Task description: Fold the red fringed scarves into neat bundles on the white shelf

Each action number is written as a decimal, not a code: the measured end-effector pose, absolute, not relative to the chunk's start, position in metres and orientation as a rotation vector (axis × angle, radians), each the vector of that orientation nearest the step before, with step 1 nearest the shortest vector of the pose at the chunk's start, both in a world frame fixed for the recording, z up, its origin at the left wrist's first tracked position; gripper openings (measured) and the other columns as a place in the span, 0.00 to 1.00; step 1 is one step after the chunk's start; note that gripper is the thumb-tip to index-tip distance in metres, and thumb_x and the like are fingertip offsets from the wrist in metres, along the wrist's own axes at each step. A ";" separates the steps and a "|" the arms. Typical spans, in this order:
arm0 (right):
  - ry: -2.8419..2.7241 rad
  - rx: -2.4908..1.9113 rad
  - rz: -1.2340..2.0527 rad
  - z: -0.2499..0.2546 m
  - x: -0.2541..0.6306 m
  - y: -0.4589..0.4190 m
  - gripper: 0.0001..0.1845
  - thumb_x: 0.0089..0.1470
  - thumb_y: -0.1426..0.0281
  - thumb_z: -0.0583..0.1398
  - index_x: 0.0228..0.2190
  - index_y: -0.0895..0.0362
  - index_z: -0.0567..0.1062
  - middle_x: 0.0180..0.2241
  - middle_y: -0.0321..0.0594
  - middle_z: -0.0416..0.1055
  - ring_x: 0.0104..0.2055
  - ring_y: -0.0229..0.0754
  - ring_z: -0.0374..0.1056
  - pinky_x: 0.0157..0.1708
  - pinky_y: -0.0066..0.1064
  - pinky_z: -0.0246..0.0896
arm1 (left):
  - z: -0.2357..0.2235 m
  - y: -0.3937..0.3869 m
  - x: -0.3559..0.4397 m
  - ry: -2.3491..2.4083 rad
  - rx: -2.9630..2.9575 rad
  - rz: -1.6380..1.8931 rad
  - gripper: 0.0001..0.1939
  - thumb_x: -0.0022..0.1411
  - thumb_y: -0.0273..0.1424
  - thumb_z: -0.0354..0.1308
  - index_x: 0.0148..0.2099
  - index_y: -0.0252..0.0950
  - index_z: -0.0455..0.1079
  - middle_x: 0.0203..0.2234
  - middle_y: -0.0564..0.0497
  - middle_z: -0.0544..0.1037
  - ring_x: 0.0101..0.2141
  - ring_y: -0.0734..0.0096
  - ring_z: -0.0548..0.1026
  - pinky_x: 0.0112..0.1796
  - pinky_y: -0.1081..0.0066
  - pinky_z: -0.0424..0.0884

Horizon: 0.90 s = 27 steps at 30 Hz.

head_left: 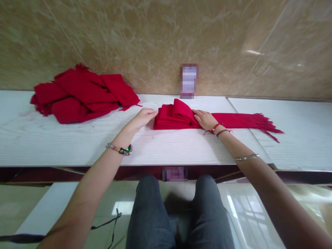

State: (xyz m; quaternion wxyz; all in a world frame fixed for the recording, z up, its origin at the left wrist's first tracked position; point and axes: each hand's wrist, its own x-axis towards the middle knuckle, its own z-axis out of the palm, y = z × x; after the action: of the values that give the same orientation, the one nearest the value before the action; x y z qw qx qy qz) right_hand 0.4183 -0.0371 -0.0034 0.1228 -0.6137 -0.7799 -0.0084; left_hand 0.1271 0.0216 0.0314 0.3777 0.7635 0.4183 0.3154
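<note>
A red fringed scarf (169, 119) lies partly folded into a layered stack on the white table, with a loop of cloth standing up on its top. My left hand (143, 117) is at the stack's left edge, its fingers stretched out together against the cloth. At the right side of the raised loop, my right hand (205, 119) is closed on the scarf; part of its grip is hidden. The scarf's single flat length runs out to the right beyond this hand and ends in a loose fringe (264, 121).
A loose heap of red scarves (85, 97) lies at the back left, near the marbled wall (145, 45). A pixelated upright item (189, 81) stands behind the stack. The white table (64, 145) has a seam to the right. A dark cord (114, 219) shows below.
</note>
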 end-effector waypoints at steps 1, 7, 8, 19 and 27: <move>-2.275 -1.792 -0.029 -0.003 0.418 -0.037 0.25 0.62 0.67 0.41 0.57 0.61 0.61 0.55 0.49 0.64 0.57 0.46 0.60 0.54 0.41 0.55 | 0.031 0.021 0.127 1.070 1.923 0.819 0.13 0.50 0.37 0.54 0.19 0.35 0.63 0.19 0.55 0.66 0.28 0.71 0.66 0.32 0.74 0.61; -2.268 -1.821 -0.029 -0.002 0.417 -0.038 0.25 0.62 0.67 0.41 0.57 0.62 0.62 0.55 0.49 0.65 0.56 0.46 0.61 0.54 0.40 0.56 | 0.029 0.018 0.131 1.156 1.828 0.789 0.12 0.45 0.40 0.58 0.23 0.35 0.70 0.31 0.48 0.75 0.43 0.60 0.70 0.43 0.70 0.63; -2.269 -1.821 -0.026 -0.002 0.417 -0.038 0.25 0.62 0.67 0.41 0.57 0.62 0.61 0.55 0.49 0.65 0.56 0.46 0.61 0.54 0.40 0.55 | 0.028 0.018 0.131 1.185 1.846 0.787 0.12 0.45 0.39 0.58 0.22 0.35 0.70 0.31 0.48 0.75 0.43 0.60 0.70 0.43 0.70 0.63; -2.261 -1.830 -0.043 -0.002 0.417 -0.038 0.24 0.62 0.67 0.42 0.56 0.60 0.63 0.55 0.48 0.65 0.56 0.48 0.61 0.53 0.42 0.56 | 0.019 0.026 0.132 1.400 2.008 0.734 0.13 0.42 0.42 0.60 0.20 0.36 0.69 0.28 0.46 0.76 0.48 0.52 0.67 0.49 0.64 0.60; -2.282 -1.814 -0.053 -0.004 0.418 -0.038 0.24 0.62 0.66 0.42 0.56 0.59 0.63 0.56 0.47 0.64 0.57 0.46 0.60 0.54 0.42 0.56 | 0.032 0.030 0.122 1.224 1.632 0.900 0.12 0.41 0.40 0.61 0.23 0.35 0.69 0.21 0.50 0.75 0.43 0.60 0.70 0.48 0.65 0.61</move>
State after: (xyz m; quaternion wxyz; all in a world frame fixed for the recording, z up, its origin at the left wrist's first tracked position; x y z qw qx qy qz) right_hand 0.4182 -0.0383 -0.0041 0.1129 -0.6182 -0.7777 -0.0179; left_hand 0.1223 0.0298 0.0315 0.4401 0.6573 0.4928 0.3624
